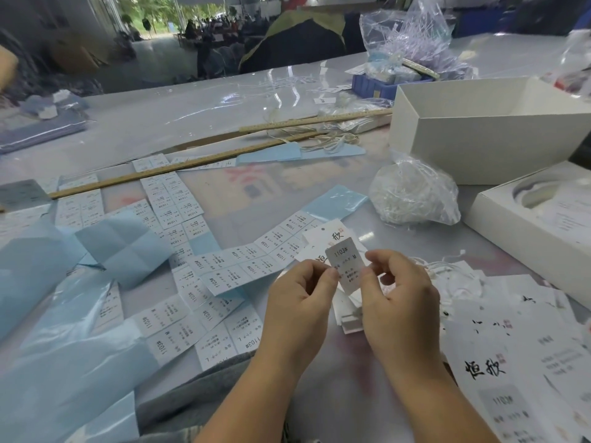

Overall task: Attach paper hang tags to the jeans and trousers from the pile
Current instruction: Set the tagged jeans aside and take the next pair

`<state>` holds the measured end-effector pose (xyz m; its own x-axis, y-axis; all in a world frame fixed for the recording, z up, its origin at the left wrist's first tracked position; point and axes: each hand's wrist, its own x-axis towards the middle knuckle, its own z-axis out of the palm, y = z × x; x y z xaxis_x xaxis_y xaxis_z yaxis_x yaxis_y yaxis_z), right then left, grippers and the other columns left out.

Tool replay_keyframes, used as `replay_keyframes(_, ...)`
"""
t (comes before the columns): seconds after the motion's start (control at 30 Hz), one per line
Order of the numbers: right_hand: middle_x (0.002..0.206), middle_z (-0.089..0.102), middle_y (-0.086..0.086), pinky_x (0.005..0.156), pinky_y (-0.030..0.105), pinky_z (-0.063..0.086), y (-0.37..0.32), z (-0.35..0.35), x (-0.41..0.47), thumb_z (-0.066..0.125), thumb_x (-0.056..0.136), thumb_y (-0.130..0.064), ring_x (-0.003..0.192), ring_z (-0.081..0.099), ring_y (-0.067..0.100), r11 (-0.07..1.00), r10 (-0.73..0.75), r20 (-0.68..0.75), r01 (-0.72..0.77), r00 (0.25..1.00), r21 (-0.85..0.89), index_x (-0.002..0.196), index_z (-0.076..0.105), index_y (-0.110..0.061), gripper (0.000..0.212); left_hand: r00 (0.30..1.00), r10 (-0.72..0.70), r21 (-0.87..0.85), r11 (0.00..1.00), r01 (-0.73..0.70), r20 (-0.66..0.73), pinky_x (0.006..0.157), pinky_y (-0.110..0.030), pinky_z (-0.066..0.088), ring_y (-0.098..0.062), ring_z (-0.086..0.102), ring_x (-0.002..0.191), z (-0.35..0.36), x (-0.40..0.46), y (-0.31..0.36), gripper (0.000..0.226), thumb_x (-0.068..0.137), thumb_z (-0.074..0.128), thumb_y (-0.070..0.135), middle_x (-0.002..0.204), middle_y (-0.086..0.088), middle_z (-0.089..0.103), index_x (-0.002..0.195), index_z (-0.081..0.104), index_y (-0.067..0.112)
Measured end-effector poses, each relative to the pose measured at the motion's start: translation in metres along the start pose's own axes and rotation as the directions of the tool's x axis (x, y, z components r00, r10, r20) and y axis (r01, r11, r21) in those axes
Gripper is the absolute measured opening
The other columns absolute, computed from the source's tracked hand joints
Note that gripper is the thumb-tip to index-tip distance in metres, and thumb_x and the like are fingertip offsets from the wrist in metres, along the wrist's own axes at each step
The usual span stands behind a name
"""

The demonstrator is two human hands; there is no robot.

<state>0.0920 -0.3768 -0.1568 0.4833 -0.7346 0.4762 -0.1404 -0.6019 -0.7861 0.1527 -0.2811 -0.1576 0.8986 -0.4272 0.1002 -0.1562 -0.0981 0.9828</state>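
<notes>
Both hands are up over the bench (351,193), and between them sits a small printed label (347,265) reading 1103# M. The left hand (297,302) pinches its left edge with curled fingers (331,276), thumb tucked against the paper. The right hand (399,298) pinches the right edge the same way, fingers bent round it. The label stands nearly upright, tilted a touch to the right, held just above a stack of white hang tags (329,238) lying on the bench under the hands.

To the left, strips of label sheets (224,270) sprawl across blue backing paper (124,247). More hang tags (511,362) with black brush lettering spread out at the right, with white strings (447,270) beside them. Farther back, a clear bag of strings (415,193) sits near a white box (486,129), and two wooden rulers (192,164) lie across the bench.
</notes>
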Motion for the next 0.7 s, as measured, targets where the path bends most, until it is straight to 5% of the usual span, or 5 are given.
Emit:
replay_keyframes(0.3, 0.083, 0.070, 0.002, 0.079, 0.054, 0.050, 0.010, 0.004, -0.001, 0.074, 0.079, 0.003, 0.087, 0.061, 0.033, 0.981, -0.132, 0.050, 0.137, 0.990, -0.137, 0.090, 0.076, -0.010, 0.017, 0.994, 0.025, 0.254, 0.967, 0.004, -0.111, 0.054, -0.013, 0.038, -0.003, 0.048, 0.054, 0.005, 0.000, -0.010, 0.016, 0.085, 0.072, 0.032, 0.055, 0.017, 0.054, 0.071, 0.065, 0.027)
replay_keyframes(0.47, 0.085, 0.070, 0.004, 0.079, 0.050, 0.047, 0.009, 0.004, -0.001, 0.072, 0.081, 0.005, 0.086, 0.059, 0.034, 0.977, -0.139, 0.019, 0.140, 0.990, -0.159, 0.094, 0.076, -0.008, 0.019, 0.994, 0.061, 0.323, 0.946, -0.029, -0.088, 0.054, -0.015, 0.036, -0.002, 0.052, 0.059, 0.009, -0.002, -0.013, 0.008, 0.087, 0.070, 0.035, 0.059, 0.021, 0.054, 0.089, 0.063, 0.031)
replay_keyframes(0.6, 0.087, 0.069, 0.010, 0.082, 0.052, 0.048, 0.012, -0.001, 0.002, 0.064, 0.086, 0.006, 0.088, 0.058, 0.037, 0.986, -0.118, -0.051, 0.111, 0.992, -0.127, 0.097, 0.075, -0.003, 0.018, 0.991, 0.067, 0.357, 0.934, -0.022, -0.113, 0.059, -0.020, 0.042, -0.005, 0.055, 0.064, 0.008, -0.003, -0.015, 0.023, 0.087, 0.067, 0.039, 0.060, 0.014, 0.054, 0.107, 0.055, 0.036)
replay_keyframes(0.7, 0.091, 0.069, 0.010, 0.086, 0.051, 0.046, 0.012, -0.002, 0.004, 0.063, 0.088, 0.005, 0.095, 0.058, 0.038, 0.993, -0.050, -0.045, 0.045, 0.998, -0.106, 0.099, 0.074, -0.003, 0.018, 0.986, -0.004, 0.373, 0.925, 0.068, -0.169, 0.060, -0.030, 0.043, -0.009, 0.056, 0.068, 0.009, -0.001, -0.015, 0.029, 0.083, 0.067, 0.052, 0.066, 0.009, 0.055, 0.097, 0.051, 0.033)
